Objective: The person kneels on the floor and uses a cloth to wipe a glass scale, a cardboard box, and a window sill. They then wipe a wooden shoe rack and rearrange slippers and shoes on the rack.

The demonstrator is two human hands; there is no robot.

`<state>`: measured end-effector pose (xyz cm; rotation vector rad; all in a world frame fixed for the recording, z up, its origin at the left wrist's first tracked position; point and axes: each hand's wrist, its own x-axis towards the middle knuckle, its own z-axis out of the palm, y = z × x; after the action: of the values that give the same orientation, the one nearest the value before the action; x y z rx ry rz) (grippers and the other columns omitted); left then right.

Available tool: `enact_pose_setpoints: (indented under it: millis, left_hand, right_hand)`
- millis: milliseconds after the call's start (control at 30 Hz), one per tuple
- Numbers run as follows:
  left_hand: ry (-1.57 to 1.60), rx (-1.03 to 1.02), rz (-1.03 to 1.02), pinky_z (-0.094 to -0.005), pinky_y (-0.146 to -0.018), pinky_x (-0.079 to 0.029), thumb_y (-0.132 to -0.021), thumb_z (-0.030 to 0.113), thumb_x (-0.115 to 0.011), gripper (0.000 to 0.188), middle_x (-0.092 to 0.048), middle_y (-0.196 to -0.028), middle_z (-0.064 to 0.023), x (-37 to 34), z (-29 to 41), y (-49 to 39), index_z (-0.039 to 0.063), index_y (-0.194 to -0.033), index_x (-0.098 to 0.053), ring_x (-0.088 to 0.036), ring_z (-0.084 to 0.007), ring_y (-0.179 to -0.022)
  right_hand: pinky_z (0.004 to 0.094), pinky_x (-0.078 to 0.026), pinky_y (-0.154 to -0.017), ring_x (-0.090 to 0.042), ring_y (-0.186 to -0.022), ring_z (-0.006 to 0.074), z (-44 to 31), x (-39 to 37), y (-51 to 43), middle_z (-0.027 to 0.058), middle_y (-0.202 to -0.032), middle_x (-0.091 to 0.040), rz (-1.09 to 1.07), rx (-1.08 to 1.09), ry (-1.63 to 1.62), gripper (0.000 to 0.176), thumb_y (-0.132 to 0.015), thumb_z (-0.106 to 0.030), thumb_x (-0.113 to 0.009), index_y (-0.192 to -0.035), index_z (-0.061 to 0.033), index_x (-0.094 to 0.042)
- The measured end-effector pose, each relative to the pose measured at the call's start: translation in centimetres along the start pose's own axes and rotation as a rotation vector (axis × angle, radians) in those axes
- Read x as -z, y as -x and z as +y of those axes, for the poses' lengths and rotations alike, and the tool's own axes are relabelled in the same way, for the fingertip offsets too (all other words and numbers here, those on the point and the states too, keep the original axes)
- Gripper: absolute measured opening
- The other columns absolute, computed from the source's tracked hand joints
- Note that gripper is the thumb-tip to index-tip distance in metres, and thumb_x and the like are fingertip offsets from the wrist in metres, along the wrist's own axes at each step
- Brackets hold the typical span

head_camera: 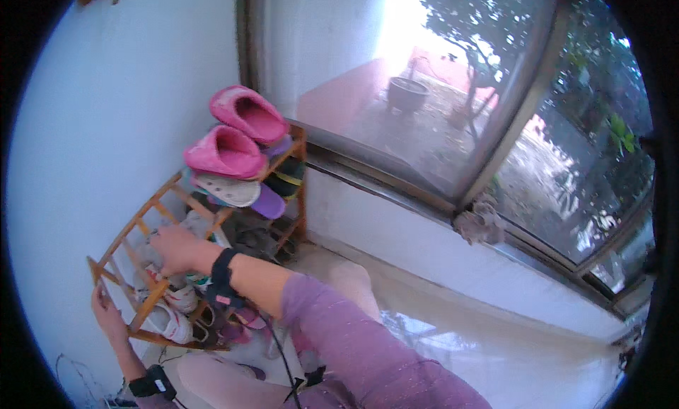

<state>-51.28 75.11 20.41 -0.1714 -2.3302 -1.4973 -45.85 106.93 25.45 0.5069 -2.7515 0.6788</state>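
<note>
A wooden slatted shoe rack (151, 304) stands in the corner, seen from above. My left hand (107, 313) is at its near left corner post, with the fingers partly behind the frame; its grip is unclear. My right hand (177, 249) reaches over the top slats, fingers curled against something grey, perhaps a cloth, that is mostly hidden. Pink clogs (225, 152) are stacked at the far end of the top, over a cream clog (228, 190) and a purple shoe (269, 201). White sneakers (172, 324) and other shoes fill the levels below.
A white wall borders the rack on the left. A sliding window (392, 181) with a metal frame runs along the right, with a crumpled cloth (480, 222) on its sill. Cables (79, 377) lie at the lower left. The shiny floor (451, 340) extends to the right.
</note>
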Motion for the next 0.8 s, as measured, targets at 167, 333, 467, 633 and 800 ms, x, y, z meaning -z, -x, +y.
enact_pose_setpoints:
  millis: [167, 333, 467, 633, 800]
  left_hand:
    - [-0.181, -0.036, 0.039, -0.0341, -0.090, -0.046, -0.097, 0.014, -0.050, 0.042, -0.052, -0.134, -0.0110, 0.5, 0.4, 0.4, 0.007, -0.139, -0.048, -0.053, -0.0221, -0.114]
    - [0.054, 0.067, -0.021, -0.0359, -0.094, -0.046, -0.097, 0.014, -0.048, 0.046, -0.049, -0.138, -0.0125, -0.2, -0.1, 0.9, 0.006, -0.142, -0.042, -0.053, -0.0240, -0.118]
    - [0.187, -0.135, 0.025, -0.0407, -0.110, -0.034, -0.101, 0.023, -0.041, 0.045, -0.048, -0.139, -0.0170, -0.5, 1.0, 3.0, -0.002, -0.139, -0.043, -0.044, -0.0286, -0.131]
    - [-0.148, -0.005, 0.130, -0.0415, -0.111, -0.034, -0.086, -0.008, -0.040, 0.051, -0.047, -0.136, -0.0242, -1.6, 5.6, 4.9, 0.000, -0.136, -0.042, -0.045, -0.0375, -0.129]
    - [-0.134, -0.006, 0.140, -0.0420, -0.108, -0.038, -0.087, -0.007, -0.040, 0.049, -0.047, -0.135, -0.0241, -1.2, 7.8, 4.7, 0.001, -0.136, -0.042, -0.046, -0.0379, -0.128]
  right_hand:
    - [0.0431, -0.051, -0.088, -0.060, -0.102, 0.0383, -0.8, -0.5, -1.0, 0.0183, -0.111, -0.061, -0.018, -0.049, -0.011, 0.042, -0.063, -0.016, -0.077, -0.101, -0.0026, -0.065]
    - [0.0459, -0.053, -0.084, -0.065, -0.097, 0.0368, -2.9, 2.8, -7.8, 0.0206, -0.101, -0.068, 0.109, -0.109, -0.160, 0.040, -0.063, -0.018, -0.073, -0.100, -0.0019, -0.067]
    - [0.0474, -0.055, -0.078, -0.067, -0.086, 0.0380, -6.0, 0.1, -14.7, 0.0202, -0.088, -0.069, 0.324, 0.286, -0.206, 0.019, -0.077, -0.012, -0.060, -0.089, -0.0069, -0.073]
    - [0.0473, -0.050, -0.093, -0.059, -0.104, 0.0410, -4.7, -4.7, -17.1, 0.0205, -0.116, -0.062, -0.084, -0.003, 0.059, 0.041, -0.076, -0.021, -0.067, -0.115, -0.0081, -0.065]
    - [0.0470, -0.050, -0.092, -0.058, -0.106, 0.0426, -4.7, -4.7, -15.3, 0.0198, -0.117, -0.060, -0.154, 0.004, 0.158, 0.045, -0.070, -0.024, -0.072, -0.112, -0.0066, -0.067]
